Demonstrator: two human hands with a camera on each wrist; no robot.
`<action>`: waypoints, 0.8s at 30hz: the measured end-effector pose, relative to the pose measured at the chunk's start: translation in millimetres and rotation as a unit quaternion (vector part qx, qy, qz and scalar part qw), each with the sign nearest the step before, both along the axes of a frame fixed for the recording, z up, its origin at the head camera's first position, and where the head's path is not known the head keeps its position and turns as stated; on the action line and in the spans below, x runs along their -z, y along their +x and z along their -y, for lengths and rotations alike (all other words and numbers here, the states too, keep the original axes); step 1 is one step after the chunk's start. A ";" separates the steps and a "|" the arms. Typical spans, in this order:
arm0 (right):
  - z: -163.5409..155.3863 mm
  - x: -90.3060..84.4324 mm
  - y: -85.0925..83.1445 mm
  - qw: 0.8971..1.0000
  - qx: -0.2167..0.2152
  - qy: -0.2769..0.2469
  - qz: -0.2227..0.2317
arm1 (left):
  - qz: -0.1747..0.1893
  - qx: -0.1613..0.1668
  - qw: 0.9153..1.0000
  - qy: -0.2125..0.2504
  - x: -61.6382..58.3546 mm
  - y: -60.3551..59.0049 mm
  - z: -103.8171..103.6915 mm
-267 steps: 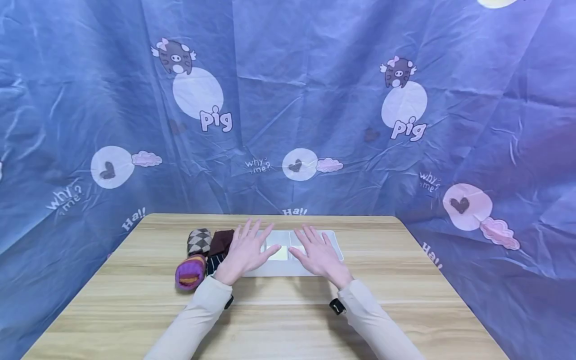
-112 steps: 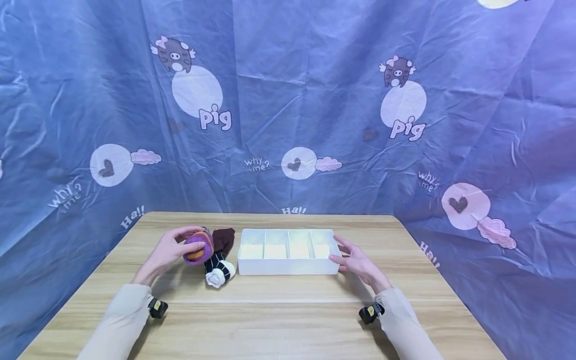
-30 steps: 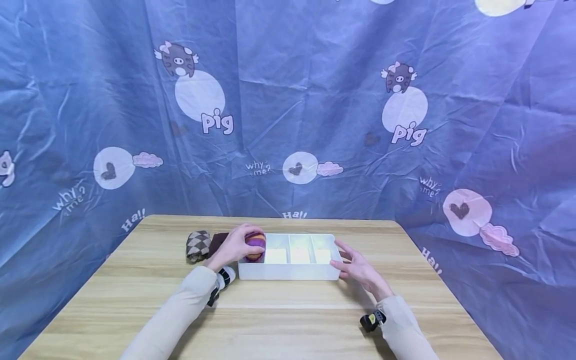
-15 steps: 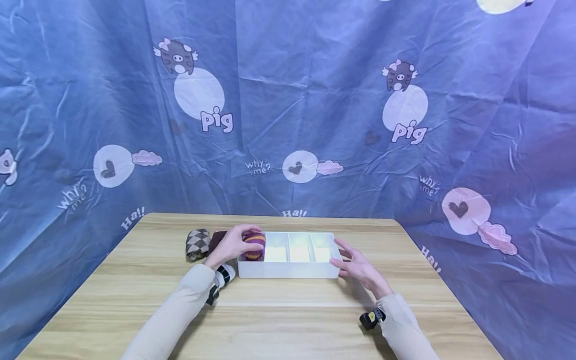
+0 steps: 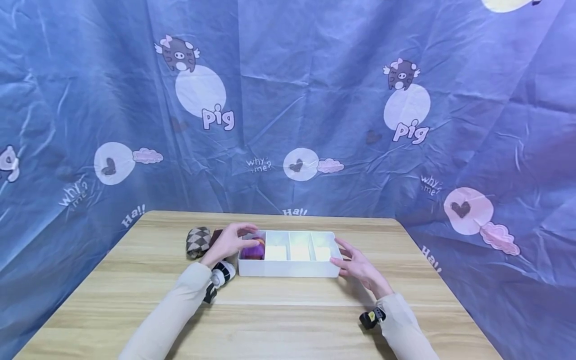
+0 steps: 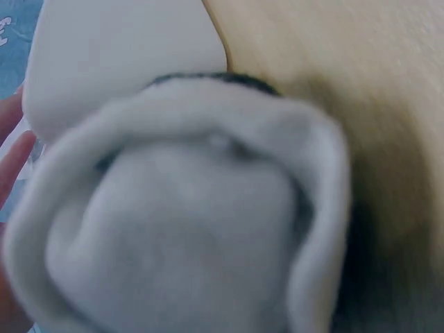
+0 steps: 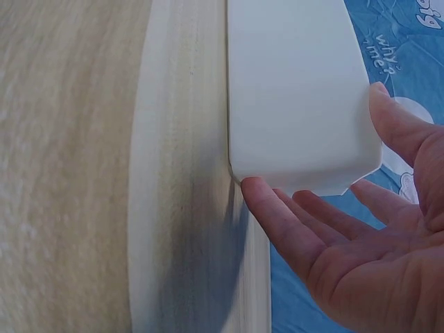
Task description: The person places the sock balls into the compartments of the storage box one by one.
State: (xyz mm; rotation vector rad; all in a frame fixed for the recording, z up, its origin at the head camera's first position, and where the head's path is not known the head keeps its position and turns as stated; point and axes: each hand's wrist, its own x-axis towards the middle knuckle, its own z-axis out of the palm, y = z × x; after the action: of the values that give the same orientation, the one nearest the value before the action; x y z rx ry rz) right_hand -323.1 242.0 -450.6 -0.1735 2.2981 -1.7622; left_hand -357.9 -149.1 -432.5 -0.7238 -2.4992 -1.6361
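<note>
A purple and orange rolled sock (image 5: 254,251) sits in the leftmost compartment of a white divided box (image 5: 290,269). Over that compartment hovers my left hand (image 5: 229,241), thumb and fingers spread apart just above the roll. My right hand (image 5: 357,262) holds the box's right end, with the thumb at the front rim and the fingers against the end wall, as the right wrist view also shows. A black and white rolled sock (image 5: 223,273) lies under my left wrist; its white cuff (image 6: 187,236) fills the left wrist view, blurred.
A grey argyle rolled sock (image 5: 198,242) lies to the left of the box. Beside it, a dark brown sock (image 5: 216,235) is mostly hidden by my left hand. The wooden table (image 5: 288,320) ends at a blue printed curtain (image 5: 288,110).
The purple sock was carried from the left pile into the leftmost compartment. Over the last half second it sank lower and my left fingers came off it. My right hand stays on the box.
</note>
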 end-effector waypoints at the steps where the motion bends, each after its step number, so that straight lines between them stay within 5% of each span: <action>1: -0.3 0.2 0.1 1.000 0.000 0.003 -0.001 | 0.000 -0.002 1.000 0.000 -0.3 0.6 1.9; 13: -4.4 3.2 1.9 1.000 0.002 0.020 -0.011 | -0.022 -0.054 0.998 0.005 1.4 16.8 24.1; 24: -1.9 1.5 1.2 1.000 0.001 0.018 -0.009 | -0.047 -0.083 0.995 0.014 14.9 37.6 49.2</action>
State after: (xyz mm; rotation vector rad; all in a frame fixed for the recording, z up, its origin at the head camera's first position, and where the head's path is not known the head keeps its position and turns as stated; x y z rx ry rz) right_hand -321.9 243.9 -452.1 -0.1826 2.3421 -1.7256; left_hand -320.3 -198.3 -447.4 -0.5595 -2.3942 -1.5401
